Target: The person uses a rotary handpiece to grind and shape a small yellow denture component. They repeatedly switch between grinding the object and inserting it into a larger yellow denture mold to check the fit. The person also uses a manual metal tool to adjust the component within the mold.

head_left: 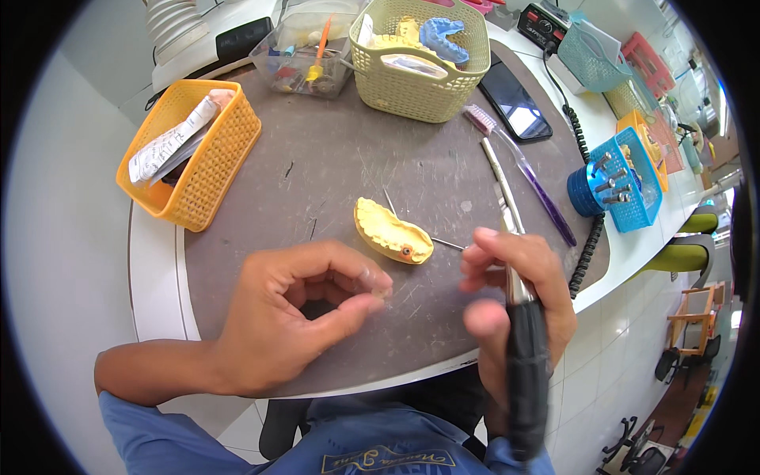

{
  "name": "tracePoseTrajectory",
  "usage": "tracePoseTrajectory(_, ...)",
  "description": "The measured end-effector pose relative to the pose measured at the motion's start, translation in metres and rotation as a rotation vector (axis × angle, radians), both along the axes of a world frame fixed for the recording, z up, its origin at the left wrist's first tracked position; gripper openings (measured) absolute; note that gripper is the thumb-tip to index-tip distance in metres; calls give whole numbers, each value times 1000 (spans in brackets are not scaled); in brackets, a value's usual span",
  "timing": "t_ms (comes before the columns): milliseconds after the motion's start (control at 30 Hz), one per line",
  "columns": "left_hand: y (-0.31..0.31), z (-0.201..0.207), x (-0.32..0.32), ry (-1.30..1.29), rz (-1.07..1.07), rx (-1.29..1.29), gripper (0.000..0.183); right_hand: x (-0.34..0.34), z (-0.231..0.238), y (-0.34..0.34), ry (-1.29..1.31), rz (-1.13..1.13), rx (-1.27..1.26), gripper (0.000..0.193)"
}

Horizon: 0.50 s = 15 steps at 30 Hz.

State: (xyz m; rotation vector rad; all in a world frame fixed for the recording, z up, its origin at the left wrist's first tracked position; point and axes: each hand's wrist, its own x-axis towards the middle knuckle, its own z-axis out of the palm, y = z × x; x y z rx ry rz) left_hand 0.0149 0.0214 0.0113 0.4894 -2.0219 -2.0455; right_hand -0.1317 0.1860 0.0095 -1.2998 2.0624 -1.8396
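My left hand (297,305) is over the near part of the table, thumb and forefinger pinched on a small pale piece (382,292), too small and covered to name surely. My right hand (522,293) is wrapped round a handpiece (528,364) with a black grip and metal nose, its thumb and forefinger partly apart. Beyond and between my hands lies a yellow plaster dental cast (388,229), with a small dark, reddish-rimmed spot at its near right end. A thin metal instrument (448,243) lies partly hidden by the cast.
A slim metal tool (500,178), a purple toothbrush (546,194) and a phone (514,103) lie right. Behind stand a green basket (416,95) of casts and a clear box (301,75); an orange basket (214,166) is left. A blue bur holder (586,191) and coiled cable (587,253) edge the right.
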Motion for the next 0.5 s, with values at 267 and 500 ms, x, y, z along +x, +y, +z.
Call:
tracePoseTrajectory(267,0,-2,-2,25,-5,133,20,6,-8,6,-113,299,-114,32)
tracePoseTrajectory(500,-1,-4,-1,16,-13,96,14,18,-14,3,-233,215,-132,25)
